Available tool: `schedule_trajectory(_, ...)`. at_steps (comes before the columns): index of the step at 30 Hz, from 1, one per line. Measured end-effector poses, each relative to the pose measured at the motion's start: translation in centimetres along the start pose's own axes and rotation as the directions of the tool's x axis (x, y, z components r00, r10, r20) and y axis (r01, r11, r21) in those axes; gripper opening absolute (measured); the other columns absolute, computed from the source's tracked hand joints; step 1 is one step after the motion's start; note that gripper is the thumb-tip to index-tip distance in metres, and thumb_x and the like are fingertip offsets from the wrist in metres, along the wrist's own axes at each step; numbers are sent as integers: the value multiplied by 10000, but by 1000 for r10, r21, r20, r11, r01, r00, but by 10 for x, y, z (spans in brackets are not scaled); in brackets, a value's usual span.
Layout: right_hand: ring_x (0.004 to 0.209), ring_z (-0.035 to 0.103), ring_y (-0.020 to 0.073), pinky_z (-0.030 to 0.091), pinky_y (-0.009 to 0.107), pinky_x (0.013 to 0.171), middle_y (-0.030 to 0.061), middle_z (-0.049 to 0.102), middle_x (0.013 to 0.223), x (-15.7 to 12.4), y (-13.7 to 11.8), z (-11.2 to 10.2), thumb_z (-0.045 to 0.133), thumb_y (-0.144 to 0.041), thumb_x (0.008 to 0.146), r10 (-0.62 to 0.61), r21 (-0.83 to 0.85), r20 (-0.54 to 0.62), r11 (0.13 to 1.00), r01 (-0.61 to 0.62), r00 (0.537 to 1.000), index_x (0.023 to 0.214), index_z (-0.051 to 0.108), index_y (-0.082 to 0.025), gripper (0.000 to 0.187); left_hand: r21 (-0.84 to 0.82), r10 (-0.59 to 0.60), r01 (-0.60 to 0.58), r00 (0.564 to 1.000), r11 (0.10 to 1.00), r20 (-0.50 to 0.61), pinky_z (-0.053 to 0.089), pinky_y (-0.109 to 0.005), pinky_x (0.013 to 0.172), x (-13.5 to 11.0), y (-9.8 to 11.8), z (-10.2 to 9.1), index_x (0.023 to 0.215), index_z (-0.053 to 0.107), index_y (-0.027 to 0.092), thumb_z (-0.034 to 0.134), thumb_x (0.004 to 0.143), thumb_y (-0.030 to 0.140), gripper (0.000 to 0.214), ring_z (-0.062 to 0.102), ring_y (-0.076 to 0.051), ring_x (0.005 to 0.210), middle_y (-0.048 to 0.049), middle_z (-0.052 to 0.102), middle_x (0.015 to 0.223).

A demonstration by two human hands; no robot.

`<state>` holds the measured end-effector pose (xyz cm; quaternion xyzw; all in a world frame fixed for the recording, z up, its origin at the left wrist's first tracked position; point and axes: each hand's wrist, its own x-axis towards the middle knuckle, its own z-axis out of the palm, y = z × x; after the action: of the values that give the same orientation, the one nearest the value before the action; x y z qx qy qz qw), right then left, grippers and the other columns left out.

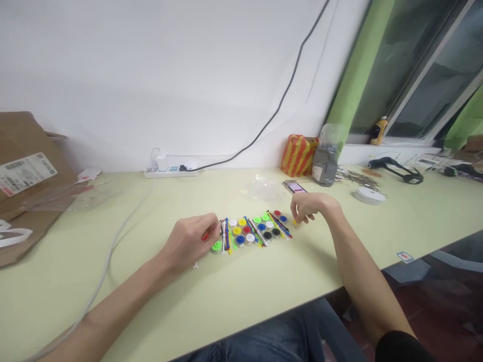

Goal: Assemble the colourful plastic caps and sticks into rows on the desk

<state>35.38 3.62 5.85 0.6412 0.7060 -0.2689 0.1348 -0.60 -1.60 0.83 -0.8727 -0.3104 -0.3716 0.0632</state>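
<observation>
A row of small round coloured caps or spools point(252, 229) lies on the pale green table point(241, 286), mixed with thin coloured sticks point(226, 235). My left hand point(190, 242) rests at the row's left end, fingers curled round a small red piece point(205, 235), beside a bright green cap point(216, 246). My right hand point(307, 206) hovers over the row's right end, fingers bent down in a pinch near a yellow piece point(295, 222). What the right fingers hold, if anything, is too small to make out.
A phone point(295, 187) and clear plastic wrap point(266, 189) lie behind the row. A power strip point(168, 172) with a black cable sits by the wall. Cardboard point(26, 176) is at the left; a striped bag point(298, 153), a jar point(325, 163) and a white roll point(370, 195) at the right.
</observation>
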Motion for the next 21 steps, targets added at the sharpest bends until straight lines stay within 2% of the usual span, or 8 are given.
schedule_trajectory(9,699,711,204,475,250,573,111,754,797,-1,-6,7,709,-245,658,-40,136,72,990,30,997,793,695,-131,177,-28,24,-24,1000,999,0,345,-198,529,1,3,-3,764,438,204,472,928,133,182,431,-72,539,61,512,659)
schedule_trajectory(15,709,703,197,441,237,554,124,757,844,-1,-1,3,708,-335,730,-92,160,55,984,82,994,808,687,-127,223,-47,36,-36,999,998,5,335,-203,539,1,1,-1,773,434,204,483,919,107,181,413,-74,560,57,489,677)
schedule_trajectory(17,654,674,175,408,233,543,101,742,784,1,2,1,676,-335,779,-108,139,-20,984,109,994,817,678,-135,203,-62,39,-39,999,997,1,333,-204,544,2,-1,-1,769,421,204,483,912,93,191,412,-76,572,51,488,693)
schedule_trajectory(19,607,627,157,377,239,546,71,709,704,6,2,0,624,-335,834,-122,94,-183,986,141,976,828,673,-149,193,-75,36,-36,999,997,0,332,-207,548,2,-3,-2,754,395,204,479,906,83,212,420,-79,586,41,489,710)
schedule_trajectory(20,605,605,153,363,244,554,64,694,689,10,1,1,599,-342,857,-124,61,-303,987,149,945,816,668,-155,204,-79,32,-31,1000,996,0,332,-208,551,2,-3,-3,745,381,204,477,903,78,224,426,-80,593,37,490,718)
schedule_trajectory(21,611,585,153,347,250,561,61,682,686,14,-1,2,576,-356,878,-118,28,-433,989,144,894,788,659,-160,231,-79,25,-25,1000,997,-4,331,-210,552,3,-4,-4,736,368,204,475,898,71,236,428,-81,598,33,490,725)
